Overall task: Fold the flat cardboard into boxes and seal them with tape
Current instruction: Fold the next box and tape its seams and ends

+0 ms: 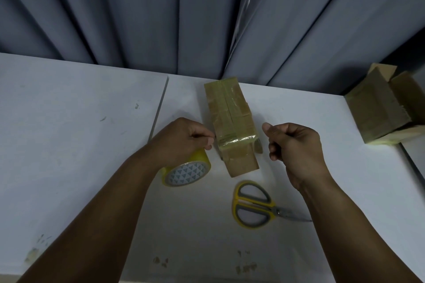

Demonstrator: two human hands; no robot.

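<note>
A: Since the counter (69, 122) holds everything, where's the box (230, 122)?

B: Between the hands. The left fingers (207, 142) are pinched together against its taped edge; the right fingers (274, 147) are curled, empty, just apart. Tape roll (188, 173) beneath the left fingers, scissors (253, 204) nearer than the right.

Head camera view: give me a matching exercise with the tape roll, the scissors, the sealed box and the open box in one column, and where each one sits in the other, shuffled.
Things
1. yellow tape roll
2. scissors
3. taped cardboard box
4. open cardboard box

Places
A. far right on the table, flaps up
B. centre of the table
C. partly under the left hand
D. nearest the person, blades pointing right

Pairs: 1-C, 2-D, 3-B, 4-A
</note>
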